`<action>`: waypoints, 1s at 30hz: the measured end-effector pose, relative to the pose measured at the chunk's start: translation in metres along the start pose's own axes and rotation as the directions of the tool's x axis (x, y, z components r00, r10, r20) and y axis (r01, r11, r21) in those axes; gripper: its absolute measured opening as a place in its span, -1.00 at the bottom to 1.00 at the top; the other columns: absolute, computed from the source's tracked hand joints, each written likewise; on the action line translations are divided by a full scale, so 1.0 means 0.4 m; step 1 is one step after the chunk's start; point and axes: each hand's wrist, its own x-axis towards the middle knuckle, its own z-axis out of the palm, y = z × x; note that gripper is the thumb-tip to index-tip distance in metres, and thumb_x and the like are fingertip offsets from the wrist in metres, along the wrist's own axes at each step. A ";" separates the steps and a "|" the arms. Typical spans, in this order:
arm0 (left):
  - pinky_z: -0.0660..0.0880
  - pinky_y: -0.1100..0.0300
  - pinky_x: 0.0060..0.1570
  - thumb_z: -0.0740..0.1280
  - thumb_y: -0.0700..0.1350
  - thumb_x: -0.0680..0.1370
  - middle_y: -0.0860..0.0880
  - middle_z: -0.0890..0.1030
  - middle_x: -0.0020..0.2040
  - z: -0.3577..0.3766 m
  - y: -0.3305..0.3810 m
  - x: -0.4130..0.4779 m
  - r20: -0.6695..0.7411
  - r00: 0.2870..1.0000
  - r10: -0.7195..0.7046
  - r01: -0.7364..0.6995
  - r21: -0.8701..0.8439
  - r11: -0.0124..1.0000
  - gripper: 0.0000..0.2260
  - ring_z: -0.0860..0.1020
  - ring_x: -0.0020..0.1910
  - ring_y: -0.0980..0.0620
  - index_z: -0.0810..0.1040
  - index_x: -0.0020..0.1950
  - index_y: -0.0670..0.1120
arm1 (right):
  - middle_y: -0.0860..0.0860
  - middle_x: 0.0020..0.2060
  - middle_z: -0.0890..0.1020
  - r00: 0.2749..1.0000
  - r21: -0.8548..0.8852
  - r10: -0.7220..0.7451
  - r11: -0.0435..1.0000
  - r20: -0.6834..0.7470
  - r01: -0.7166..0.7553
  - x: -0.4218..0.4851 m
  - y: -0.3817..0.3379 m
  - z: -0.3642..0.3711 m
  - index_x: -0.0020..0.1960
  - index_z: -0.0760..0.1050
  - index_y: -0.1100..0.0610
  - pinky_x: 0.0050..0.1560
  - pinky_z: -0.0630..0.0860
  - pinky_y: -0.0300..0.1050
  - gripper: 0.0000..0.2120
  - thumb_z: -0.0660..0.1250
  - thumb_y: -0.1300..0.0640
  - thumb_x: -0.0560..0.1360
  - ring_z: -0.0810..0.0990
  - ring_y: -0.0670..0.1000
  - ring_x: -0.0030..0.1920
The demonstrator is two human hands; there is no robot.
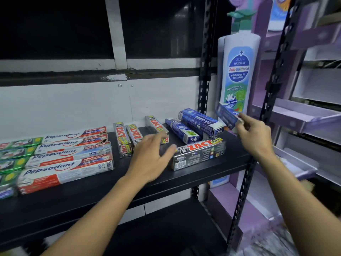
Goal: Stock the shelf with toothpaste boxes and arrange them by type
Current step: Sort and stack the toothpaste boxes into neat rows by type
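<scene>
A black shelf (92, 196) carries toothpaste boxes in groups. Green boxes (14, 156) lie at the far left, then several white and red Pepsodent boxes (70, 156). Three silver Zact boxes (132, 135) point backward in the middle, and another Zact box (199, 154) lies crosswise near the front. Two blue Safi boxes (193, 126) rest behind it. My left hand (149, 156) hovers with fingers spread, its thumb touching the crosswise Zact box's left end. My right hand (252, 135) holds a third blue Safi box (227, 115) up beside the shelf's right post.
A black perforated upright (204, 71) stands at the shelf's back right, another post (245, 182) at the front right. A large anti-bacterial wash bottle display (238, 74) and purple cardboard shelves (302, 115) stand to the right. A lower black shelf (166, 228) lies beneath.
</scene>
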 end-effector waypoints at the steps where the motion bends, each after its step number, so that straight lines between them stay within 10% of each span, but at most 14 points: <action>1: 0.36 0.03 0.31 0.16 0.32 0.54 0.10 0.51 0.32 0.013 0.016 -0.002 0.074 0.997 -0.004 0.010 -0.070 0.997 -0.54 0.42 0.33 0.08 0.43 0.33 0.11 | 0.03 -0.33 0.62 1.000 -0.038 0.002 0.999 0.024 -0.001 -0.006 0.016 0.006 0.35 0.53 0.11 -0.08 0.33 -0.19 -0.65 0.23 0.09 0.60 0.60 0.18 -0.02; 16: 0.52 0.20 0.04 0.36 0.13 0.56 0.23 0.62 0.11 -0.008 -0.010 -0.046 0.144 0.986 0.083 -0.061 -0.151 0.987 -0.75 0.56 0.03 0.27 0.53 0.24 0.18 | 0.17 0.40 0.45 0.986 -0.203 0.006 0.979 0.168 0.029 -0.069 0.060 0.050 0.38 0.49 0.12 0.30 0.38 -0.02 -0.57 0.35 0.08 0.53 0.44 0.18 0.38; 21: 0.53 0.17 0.13 0.42 0.05 0.53 0.21 0.60 0.21 -0.070 -0.055 -0.084 0.126 0.989 0.077 -0.068 -0.078 0.995 -0.70 0.54 0.15 0.23 0.54 0.25 0.15 | 0.10 0.25 0.59 0.946 -0.157 -0.324 0.936 -0.029 0.316 -0.144 -0.008 0.071 0.15 0.62 0.17 0.23 0.40 -0.06 -0.77 0.38 0.18 0.50 0.54 0.17 0.20; 30: 0.50 0.13 0.15 0.38 0.18 0.48 0.29 0.60 0.13 -0.148 -0.094 -0.189 0.019 0.997 0.079 -0.079 -0.007 0.997 -0.71 0.53 0.15 0.29 0.53 0.18 0.18 | -0.16 0.13 0.65 0.880 0.325 -0.317 0.924 0.352 0.203 -0.251 -0.112 0.152 0.17 0.62 -0.01 0.16 0.52 -0.24 -0.79 0.37 0.04 0.54 0.59 -0.26 0.11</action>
